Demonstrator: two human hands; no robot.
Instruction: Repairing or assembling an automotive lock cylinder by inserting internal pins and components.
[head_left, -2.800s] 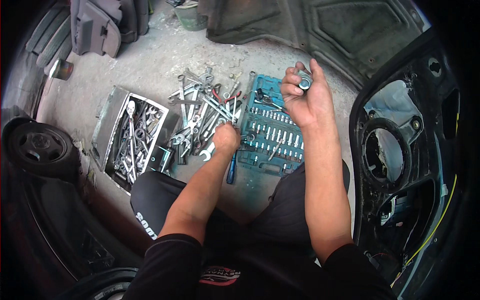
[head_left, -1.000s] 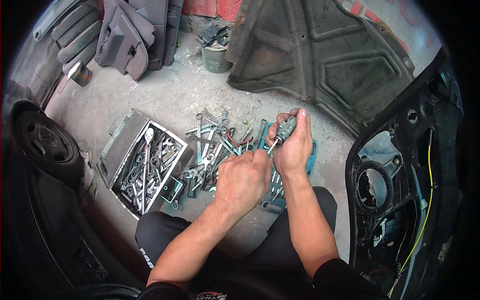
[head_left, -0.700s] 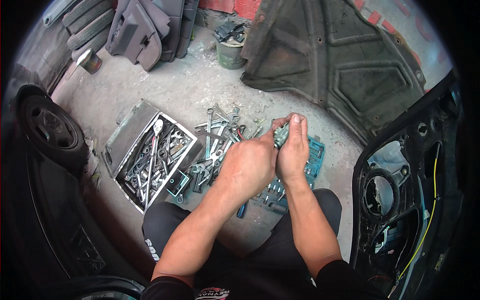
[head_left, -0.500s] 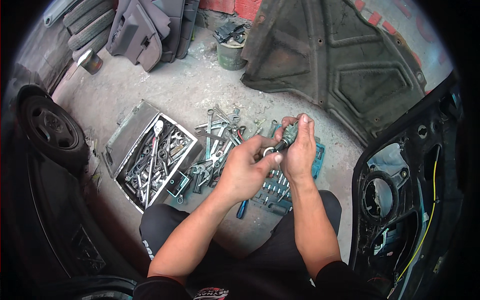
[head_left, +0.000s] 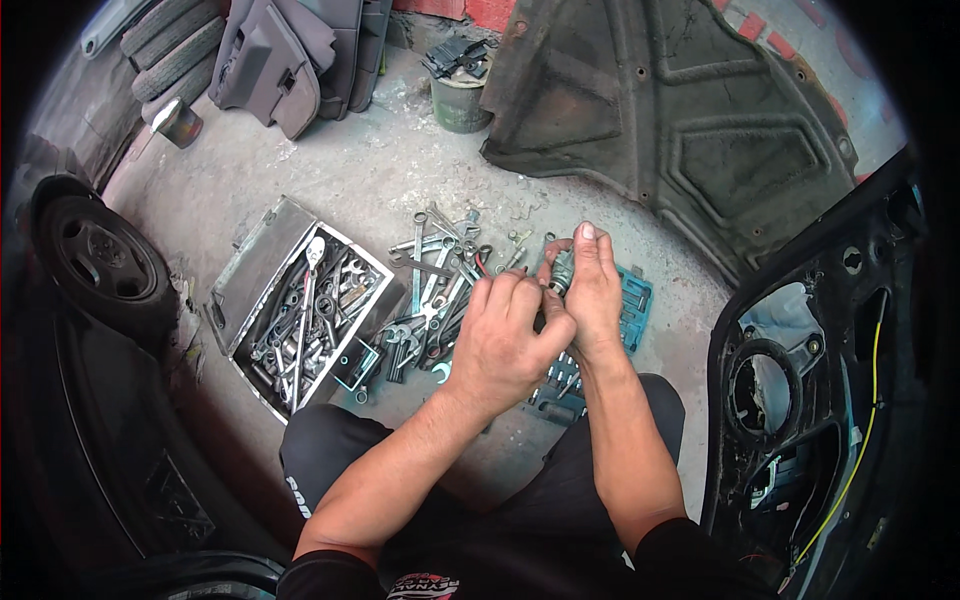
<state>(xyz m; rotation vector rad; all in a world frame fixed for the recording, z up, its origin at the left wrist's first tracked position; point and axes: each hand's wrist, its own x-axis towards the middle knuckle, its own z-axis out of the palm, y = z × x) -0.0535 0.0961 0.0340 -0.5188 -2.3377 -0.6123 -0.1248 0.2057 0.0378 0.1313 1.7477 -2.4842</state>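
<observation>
My right hand is closed around a grey-green cylindrical metal part, its thumb and fingertips pointing away from me. My left hand presses against the near end of that part, fingers curled and thumb laid along it. What the left fingers grip is hidden under the hand. A shiny open wrench jaw shows beside the heel of the left hand; whether it is held or lies below, I cannot tell. Beneath both hands lies a teal socket-set case, partly covered.
To the left is an open metal toolbox full of wrenches and sockets. Loose wrenches lie beside it. A car door panel stands at right, a wheel at left. Farther off are a bucket and a dark liner.
My left hand has rolled over so its back and knuckles show, hiding a ring-shaped piece that showed between its fingers. The right hand still holds the metal part, barely shifted.
</observation>
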